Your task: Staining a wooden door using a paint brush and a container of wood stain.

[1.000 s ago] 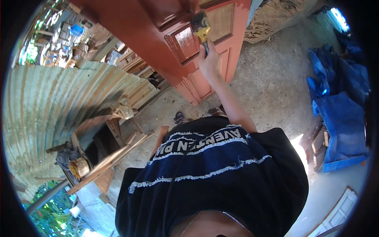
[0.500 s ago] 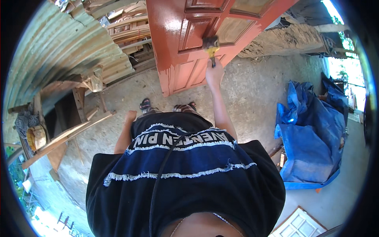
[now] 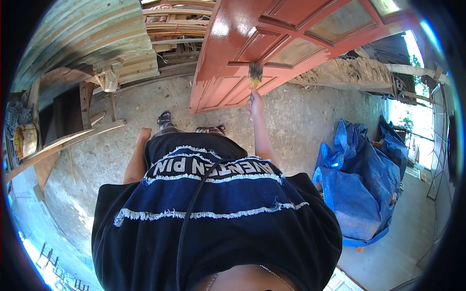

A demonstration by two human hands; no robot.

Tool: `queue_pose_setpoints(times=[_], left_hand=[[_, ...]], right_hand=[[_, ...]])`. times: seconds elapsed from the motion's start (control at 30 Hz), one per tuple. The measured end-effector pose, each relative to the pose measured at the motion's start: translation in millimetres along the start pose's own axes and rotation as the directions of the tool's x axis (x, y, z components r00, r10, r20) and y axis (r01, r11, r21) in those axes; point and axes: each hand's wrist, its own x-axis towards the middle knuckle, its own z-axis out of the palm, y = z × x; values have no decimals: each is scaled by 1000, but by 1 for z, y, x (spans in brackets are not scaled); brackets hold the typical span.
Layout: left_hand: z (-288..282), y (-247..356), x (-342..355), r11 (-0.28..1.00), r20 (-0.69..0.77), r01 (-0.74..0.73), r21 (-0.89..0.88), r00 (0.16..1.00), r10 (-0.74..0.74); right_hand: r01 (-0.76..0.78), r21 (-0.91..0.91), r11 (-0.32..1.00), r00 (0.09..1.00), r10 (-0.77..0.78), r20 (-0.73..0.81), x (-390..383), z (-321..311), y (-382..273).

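Observation:
My right hand (image 3: pixel 255 105) grips the handle of a paintbrush (image 3: pixel 255 73) with dark bristles and a yellow band. The bristles are at a reddish-brown panelled door (image 3: pixel 228 43), just below a raised panel. The upper part of the door is glossy and darker; the lower part is paler pink, with a ragged boundary of paint between them. My left hand (image 3: pixel 144 134) hangs beside my dark shirt, fingers curled; whether anything is inside them is too small to see. My sandalled feet stand on concrete below the door.
Corrugated metal sheets (image 3: pixel 87 43) and stacked timber (image 3: pixel 174 31) lie at upper left, with a wooden frame (image 3: pixel 82 136) below. A rough wooden slab (image 3: pixel 349 75) is behind the door. A crumpled blue tarpaulin (image 3: pixel 357 189) covers something on the right.
The view has swung, shifting the door rightward and showing more of the right side. My right hand and brush have moved down the door relative to its panels. My left arm stays low.

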Motion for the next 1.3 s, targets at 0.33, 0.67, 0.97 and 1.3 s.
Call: queue_pose_setpoints(times=[0.33,0.67,0.97,1.3], left_hand=[[-14,11,6,998,124,-23,55,992,17],[-21,32,8,932,106,-308,192,950,293],[-31,28,-5,975,128,-153,161,983,133],[-37,49,-22,919,145,-207,336,975,166]], right_hand=[[474,-522,709,828,-561,-12,8,-16,-16],[266,-325,908,955,-294,-41,-10,56,8],[371,-357,857,885,-443,-143,18,12,11],[255,-391,884,925,-341,-168,35,-32,17]])
